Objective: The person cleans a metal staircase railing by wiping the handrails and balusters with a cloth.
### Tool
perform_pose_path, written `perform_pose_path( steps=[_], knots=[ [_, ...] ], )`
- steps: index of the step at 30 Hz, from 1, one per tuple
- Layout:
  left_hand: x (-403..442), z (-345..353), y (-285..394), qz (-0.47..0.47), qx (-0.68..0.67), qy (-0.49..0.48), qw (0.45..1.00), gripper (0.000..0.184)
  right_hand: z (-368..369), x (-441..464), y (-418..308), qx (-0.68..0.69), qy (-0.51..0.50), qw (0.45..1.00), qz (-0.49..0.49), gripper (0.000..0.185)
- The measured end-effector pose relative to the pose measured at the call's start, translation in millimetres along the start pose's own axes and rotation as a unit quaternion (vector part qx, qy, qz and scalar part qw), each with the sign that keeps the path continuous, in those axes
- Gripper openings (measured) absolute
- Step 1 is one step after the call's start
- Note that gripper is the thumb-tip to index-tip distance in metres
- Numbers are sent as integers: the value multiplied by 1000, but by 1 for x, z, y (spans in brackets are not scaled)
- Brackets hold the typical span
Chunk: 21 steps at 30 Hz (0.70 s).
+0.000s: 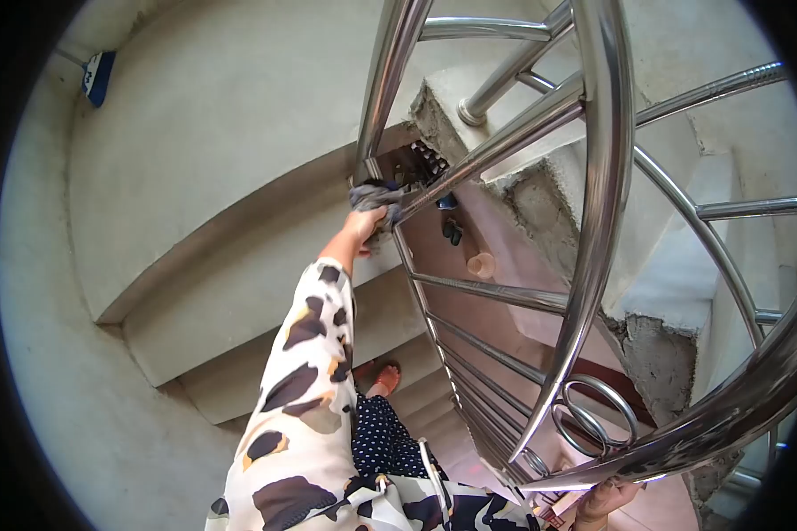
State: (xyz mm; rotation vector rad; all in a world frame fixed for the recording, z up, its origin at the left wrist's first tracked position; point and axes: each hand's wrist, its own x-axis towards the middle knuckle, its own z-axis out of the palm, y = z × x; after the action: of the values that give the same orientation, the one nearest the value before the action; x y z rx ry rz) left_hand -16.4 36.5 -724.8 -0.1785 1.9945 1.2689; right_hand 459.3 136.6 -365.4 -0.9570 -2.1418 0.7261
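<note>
A shiny handrail [726, 451], lower right: right hand [607, 503], fingers curled on it. Middle: left hand [363, 228] squeezes a grey rag [376, 198]. Steps [230, 314] left.

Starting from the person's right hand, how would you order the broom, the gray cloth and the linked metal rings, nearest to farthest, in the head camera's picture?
From the right hand:
1. Metal rings: just above it in the picture.
2. Gray cloth: up and to the left, in the left hand.
3. Broom: far upper left.
</note>
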Motion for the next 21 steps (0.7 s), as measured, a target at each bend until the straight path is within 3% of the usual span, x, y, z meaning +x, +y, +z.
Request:
perform_pose_path(
  steps=[1,3,4,5,6,7,9,11,15,17,18,20,21],
  knots=[
    [-20,-4,12,-132,-55,1,990,60,0,0,-1,2,2,1000,-1,68],
    [-19,-18,18,42,192,-5,980,59,0,1,-3,2,-1,1000,1,68],
    [-9,-23,25,43,253,-8,966,59,1,1,-2,4,-3,1000,0,67],
    [-17,-30,49,88,271,32,958,59,1,1,-3,4,-1,1000,0,67],
    [-8,-32,59,204,258,78,941,59,1,0,-3,3,-1,1000,0,67],
    [1,-31,73,232,277,127,924,57,0,0,-4,2,0,1000,1,66],
    [-5,-28,95,166,79,133,974,55,-1,-1,-5,-3,0,1000,1,65],
    [17,-7,77,172,5,193,966,53,-1,0,-5,-6,1,1000,-1,65],
    [26,15,42,188,31,259,947,40,-4,0,-5,-15,1,1000,-7,63],
    [10,14,18,100,-37,118,987,40,-1,1,-4,-17,1,1000,-8,63],
    [0,25,-3,44,-152,79,984,40,-2,1,-4,-19,0,1000,-8,62],
    [-9,51,-53,-23,-236,-1,971,39,-3,1,-5,-21,1,1000,-6,62],
    [-16,60,-71,-32,-215,-38,975,39,-4,1,-6,-23,-1,1000,-7,61]
  ],
)
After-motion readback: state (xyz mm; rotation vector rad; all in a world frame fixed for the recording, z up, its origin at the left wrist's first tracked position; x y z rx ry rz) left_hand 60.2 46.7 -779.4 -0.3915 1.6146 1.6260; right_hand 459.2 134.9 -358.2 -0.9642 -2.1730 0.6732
